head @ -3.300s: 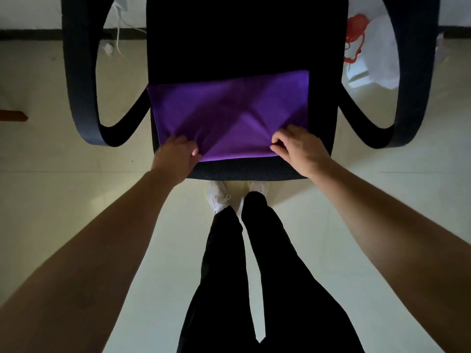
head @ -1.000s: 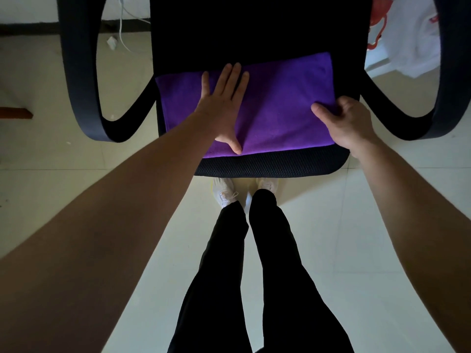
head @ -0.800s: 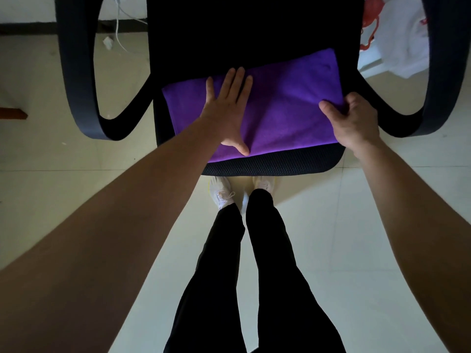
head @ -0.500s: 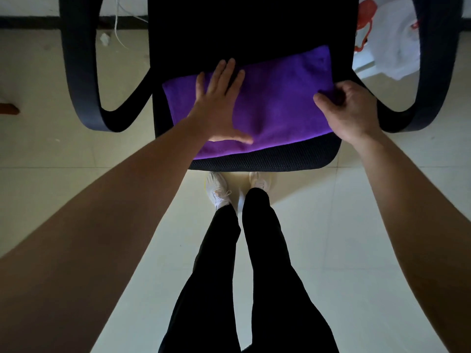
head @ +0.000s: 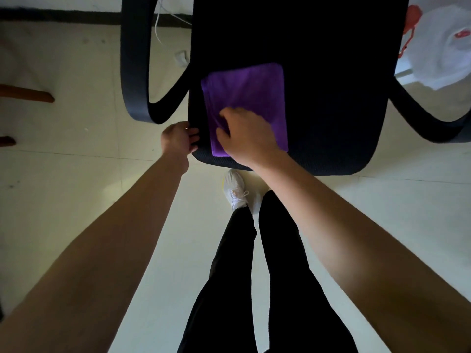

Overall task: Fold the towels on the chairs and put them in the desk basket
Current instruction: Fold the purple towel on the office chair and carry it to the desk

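The purple towel (head: 254, 98) lay on the seat of a black office chair (head: 331, 110), on the seat's left half and reaching almost to its front edge. It formed a narrow upright rectangle, flat, with stacked layers showing along its left side.

The person's right grip (head: 247, 140) rested on the near left part of the towel. Its fingers (head: 225, 115) were curled inward at the towel's left edge, with the thumb just below them, so that the grip was pressed together and pinched the layered edge of the cloth. The back of the hand covered the lower left corner of the towel, so how much cloth lay inside the pinch could not be told.

The left grip (head: 178, 138) sat just beside the towel and apart from it, at the left rim of the seat. Its fingers were loosely curled with the tips against the dark rim. Whether it clasped the rim or only touched it could not be told.

Both bare forearms reached forward from the lower corners of the view. Below the seat stood legs in black trousers (head: 234, 276) and a white shoe (head: 235, 189) on a pale tiled floor (head: 76, 200). A white bag with red print (head: 438, 47) lay beyond the right armrest (head: 428, 123).
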Tool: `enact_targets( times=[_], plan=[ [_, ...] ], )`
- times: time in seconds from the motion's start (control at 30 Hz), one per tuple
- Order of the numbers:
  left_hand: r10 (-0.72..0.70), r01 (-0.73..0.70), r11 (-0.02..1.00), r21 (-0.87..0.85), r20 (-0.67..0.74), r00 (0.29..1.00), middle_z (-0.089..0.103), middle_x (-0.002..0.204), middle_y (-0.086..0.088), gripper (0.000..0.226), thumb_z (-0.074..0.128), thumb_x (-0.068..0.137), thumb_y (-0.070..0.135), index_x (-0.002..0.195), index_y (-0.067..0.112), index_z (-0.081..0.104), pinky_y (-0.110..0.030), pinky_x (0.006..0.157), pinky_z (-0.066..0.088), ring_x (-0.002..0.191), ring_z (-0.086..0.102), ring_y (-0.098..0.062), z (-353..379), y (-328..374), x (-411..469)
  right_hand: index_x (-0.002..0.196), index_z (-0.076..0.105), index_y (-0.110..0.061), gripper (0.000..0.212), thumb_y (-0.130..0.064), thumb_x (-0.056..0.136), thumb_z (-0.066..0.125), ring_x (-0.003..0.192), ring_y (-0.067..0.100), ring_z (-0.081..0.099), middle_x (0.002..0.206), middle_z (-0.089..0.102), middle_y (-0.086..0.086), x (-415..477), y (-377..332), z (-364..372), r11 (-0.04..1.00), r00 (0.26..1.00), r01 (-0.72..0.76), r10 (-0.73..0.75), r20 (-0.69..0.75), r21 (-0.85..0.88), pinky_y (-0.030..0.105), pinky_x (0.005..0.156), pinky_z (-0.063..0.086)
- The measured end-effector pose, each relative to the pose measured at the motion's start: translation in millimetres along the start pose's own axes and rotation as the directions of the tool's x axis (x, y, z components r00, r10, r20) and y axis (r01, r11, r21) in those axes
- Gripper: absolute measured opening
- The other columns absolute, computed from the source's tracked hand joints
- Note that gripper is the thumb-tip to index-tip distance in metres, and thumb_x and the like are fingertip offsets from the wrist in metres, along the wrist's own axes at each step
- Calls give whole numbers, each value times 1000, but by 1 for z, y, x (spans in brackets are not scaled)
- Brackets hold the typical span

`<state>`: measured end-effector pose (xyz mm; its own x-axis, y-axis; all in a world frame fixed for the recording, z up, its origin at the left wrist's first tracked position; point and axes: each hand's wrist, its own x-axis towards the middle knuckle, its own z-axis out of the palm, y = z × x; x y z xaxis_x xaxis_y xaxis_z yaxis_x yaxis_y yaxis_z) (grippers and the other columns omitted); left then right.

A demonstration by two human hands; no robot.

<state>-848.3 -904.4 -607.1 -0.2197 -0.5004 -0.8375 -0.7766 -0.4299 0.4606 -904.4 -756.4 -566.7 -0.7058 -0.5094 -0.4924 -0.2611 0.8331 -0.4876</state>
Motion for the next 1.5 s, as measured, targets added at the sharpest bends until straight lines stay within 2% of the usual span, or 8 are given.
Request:
enact_targets(
  times=[0.13,0.3,0.53,0.77,1.0,1.17,1.27,1.5],
  plan=[
    [-10,10,1000,12,2,1000,65,82,-7,21,41,95,11,107,8,59,-29,61,46,67,59,-20,2,4,3,128,60,-16,41,-41,96,54,112,30,59,118,60,10,3,-1,38,995,932,67,-88,353,73,38,89,49],
    [215,-175,927,332,-90,972,66,83,-10,26,44,90,21,97,5,62,-35,66,44,78,61,-31,8,-2,14,119,69,-18,27,-23,96,56,90,16,70,107,72,1,-10,32,23,944,994,102,-85,-68,312,36,84,56],
    [803,-665,-85,742,446,394,52,138,-16,38,44,99,28,129,11,57,-45,95,42,123,51,-35,23,-24,4,142,53,-13,47,-37,101,50,139,39,41,154,40,21,-1,101,6,918,888,223,-330,-321,-329,48,107,41],
    [602,-531,-267,804,569,560,2,165,-14,73,12,100,61,157,17,2,-52,121,12,152,3,-29,37,-12,40,159,13,-14,101,-80,87,37,150,47,11,164,6,25,19,121,23,866,973,170,-223,-58,-470,60,119,17],
    [668,-584,-190,789,541,512,13,162,-19,68,18,103,54,157,12,15,-49,121,14,151,12,-33,37,-20,42,159,14,-12,106,-82,84,40,150,46,11,164,5,27,21,123,23,910,974,182,-219,-61,-373,58,120,17],
    [693,-499,443,745,69,718,37,149,-14,69,27,99,54,152,10,28,-40,110,26,135,38,-28,54,-34,1,151,34,3,84,-59,96,51,136,39,42,151,36,28,13,115,22,998,922,18,8,-388,62,43,112,36],
    [477,-366,802,472,-136,868,49,139,-11,66,22,98,53,143,9,41,-38,107,28,130,42,-29,60,-38,-17,147,42,-3,74,-57,97,44,115,21,57,128,58,12,12,99,23,864,874,-238,390,-290,444,36,102,45],
    [143,-101,960,263,-146,979,44,150,-10,66,14,101,55,152,16,34,-39,114,32,136,43,-29,62,-6,-7,115,64,-20,53,-64,96,42,104,11,61,99,64,-14,19,81,11,472,766,-435,642,39,767,36,104,46]
  ],
)
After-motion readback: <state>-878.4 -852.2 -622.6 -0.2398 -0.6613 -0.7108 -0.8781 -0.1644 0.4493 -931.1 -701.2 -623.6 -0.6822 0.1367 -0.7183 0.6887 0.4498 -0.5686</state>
